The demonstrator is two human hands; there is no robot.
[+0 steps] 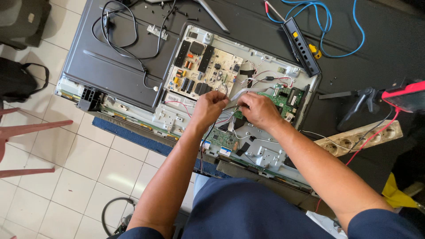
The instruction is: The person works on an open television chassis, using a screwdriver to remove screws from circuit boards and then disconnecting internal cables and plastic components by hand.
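Both grips pinch closed: left hand (208,107) and right hand (258,110) hold thin wires (226,116) over the opened television's middle, beside the green board (285,98). Light, limp, fragile; best held near connectors.

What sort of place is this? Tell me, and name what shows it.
Probably a small electronics repair spot on a tiled floor: an opened flat television with bare circuit boards, a power strip, and loose cables lying around.

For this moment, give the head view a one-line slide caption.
Left hand and right hand work at wires beside the green circuit board in an opened flat-screen television.
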